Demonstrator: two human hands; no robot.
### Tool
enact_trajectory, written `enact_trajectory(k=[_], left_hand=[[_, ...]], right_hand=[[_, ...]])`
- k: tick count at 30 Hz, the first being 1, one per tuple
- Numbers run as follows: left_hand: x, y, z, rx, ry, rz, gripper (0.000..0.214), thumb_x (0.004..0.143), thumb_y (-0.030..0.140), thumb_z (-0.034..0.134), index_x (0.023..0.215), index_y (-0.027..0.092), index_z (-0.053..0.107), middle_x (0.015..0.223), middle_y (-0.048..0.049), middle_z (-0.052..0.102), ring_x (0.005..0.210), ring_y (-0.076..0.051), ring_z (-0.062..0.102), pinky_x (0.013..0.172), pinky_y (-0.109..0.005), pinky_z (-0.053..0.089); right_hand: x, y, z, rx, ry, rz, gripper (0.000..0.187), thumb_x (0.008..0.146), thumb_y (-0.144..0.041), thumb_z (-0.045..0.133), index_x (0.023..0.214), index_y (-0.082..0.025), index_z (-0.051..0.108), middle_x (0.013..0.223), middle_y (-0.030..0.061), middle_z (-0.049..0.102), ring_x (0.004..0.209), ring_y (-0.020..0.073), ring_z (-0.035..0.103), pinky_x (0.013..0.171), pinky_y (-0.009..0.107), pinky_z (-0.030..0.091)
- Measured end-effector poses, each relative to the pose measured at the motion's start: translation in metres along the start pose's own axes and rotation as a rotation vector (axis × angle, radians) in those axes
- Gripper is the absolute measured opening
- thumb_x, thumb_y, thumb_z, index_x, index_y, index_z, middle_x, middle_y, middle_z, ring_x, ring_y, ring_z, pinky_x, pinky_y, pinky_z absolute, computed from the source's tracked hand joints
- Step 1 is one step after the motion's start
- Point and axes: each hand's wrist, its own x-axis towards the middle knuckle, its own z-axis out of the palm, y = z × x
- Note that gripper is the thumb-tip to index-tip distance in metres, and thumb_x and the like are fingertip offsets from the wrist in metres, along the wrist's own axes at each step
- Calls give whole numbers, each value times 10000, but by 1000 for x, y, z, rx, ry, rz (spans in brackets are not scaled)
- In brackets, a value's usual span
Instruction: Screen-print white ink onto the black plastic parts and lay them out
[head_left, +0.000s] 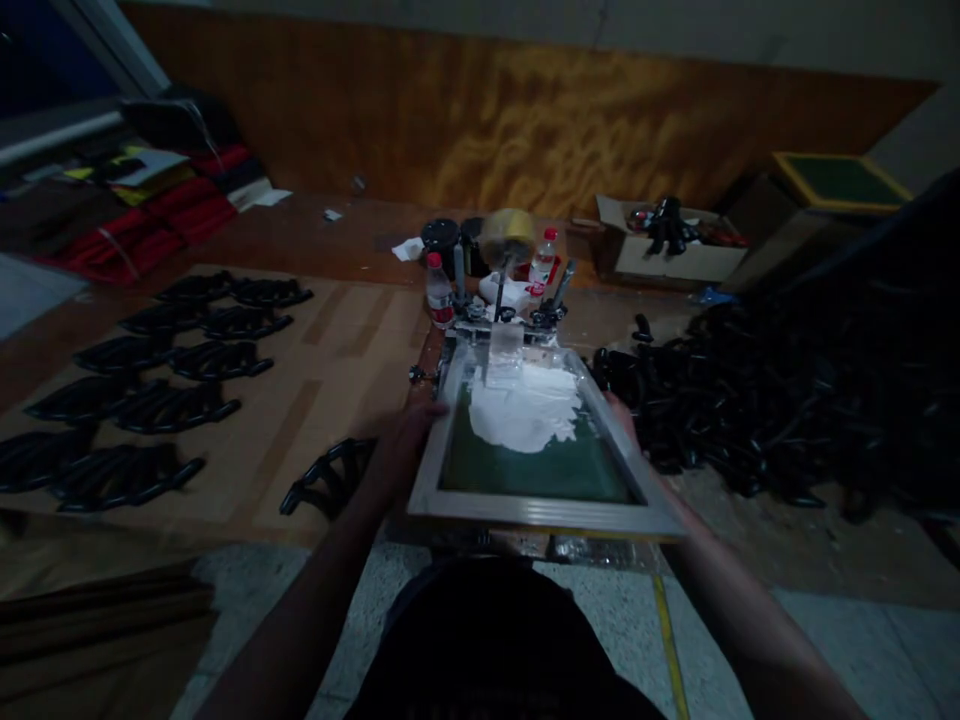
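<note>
A silver-framed printing screen (536, 512) with a green mesh lies tilted in front of me, and white ink (525, 408) is spread over its far half. My left hand (416, 422) grips the frame's left rail. My right hand (621, 418) holds the right rail, mostly hidden behind the frame. A clear squeegee (505, 350) rests in the ink near the hinge clamps (510, 318).
Rows of flat black plastic parts (150, 390) lie on brown board at the left, one (322, 480) just beside my left arm. A big heap of the same parts (787, 400) fills the right. Bottles (439, 290), tape roll (506, 235), black tubs and a cardboard box (667, 250) stand behind.
</note>
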Motion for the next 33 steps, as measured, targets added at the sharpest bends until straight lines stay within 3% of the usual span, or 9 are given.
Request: enact_trajectory(k=[3, 6, 8, 11, 18, 21, 24, 28, 33], left_hand=[[-22, -40, 19, -30, -30, -138, 583, 883, 547, 467, 1301, 158, 583, 1210, -118, 684, 1068, -259, 647, 913, -389, 537], [-27, -67, 39, -81, -80, -264, 780, 837, 543, 556, 1469, 114, 400, 1048, -131, 725, 890, -256, 688, 789, -383, 567], [-25, -78, 46, -90, -107, -296, 809, 833, 554, 559, 1483, 107, 376, 956, -111, 729, 844, -248, 691, 768, -373, 564], [-20, -89, 49, -79, -129, -293, 780, 835, 545, 560, 1464, 110, 406, 901, -89, 722, 839, -241, 691, 778, -367, 554], [-19, -97, 50, -122, -120, -315, 735, 830, 500, 567, 1433, 101, 437, 961, -115, 721, 869, -253, 688, 798, -385, 543], [-19, -97, 51, -141, -119, -316, 748, 815, 517, 575, 1417, 94, 446, 914, -106, 718, 823, -250, 684, 742, -380, 547], [-19, -95, 50, -150, -103, -315, 738, 809, 516, 586, 1405, 100, 459, 884, -93, 718, 788, -235, 682, 717, -366, 550], [-22, -87, 48, -132, -99, -314, 666, 839, 454, 566, 1403, 114, 468, 851, -80, 723, 780, -226, 686, 726, -358, 559], [-23, -67, 36, -53, -81, -263, 639, 837, 446, 545, 1383, 117, 506, 1047, -133, 724, 956, -260, 679, 816, -390, 560]], right_hand=[[27, -13, -9, -92, 115, -89, 414, 885, -284, 497, 1205, -80, 661, 1175, 164, 651, 1073, 248, 608, 944, 367, 489], [44, -59, 6, -199, 41, -314, 646, 824, -292, 644, 1424, -129, 466, 1484, 205, 408, 1297, 328, 440, 1037, 474, 404], [45, -90, 21, -291, -109, -393, 589, 822, -282, 655, 1374, -146, 500, 1447, 194, 452, 1262, 328, 456, 1011, 452, 406], [29, -111, 36, -407, -387, -396, 262, 858, -224, 580, 1107, -172, 647, 1146, 128, 656, 1065, 262, 572, 892, 333, 436], [-17, -91, 19, -374, -741, -753, 268, 809, -109, 540, 1036, -172, 668, 1057, 81, 692, 998, 210, 601, 795, 275, 419], [-14, -92, 18, -362, -700, -719, 223, 781, -137, 585, 976, -189, 681, 1001, 65, 698, 964, 215, 608, 768, 281, 421], [-21, -90, 27, -360, -579, -690, 281, 842, -146, 540, 1092, -160, 668, 1086, 107, 684, 1007, 235, 593, 810, 313, 435], [-36, -82, 30, -284, -621, -688, 328, 858, -142, 520, 1152, -167, 664, 1103, 102, 681, 989, 218, 610, 818, 303, 450], [5, -105, 21, -215, -489, -509, 468, 907, -246, 549, 1374, -273, 545, 1195, 43, 669, 1063, 211, 616, 833, 271, 450]])
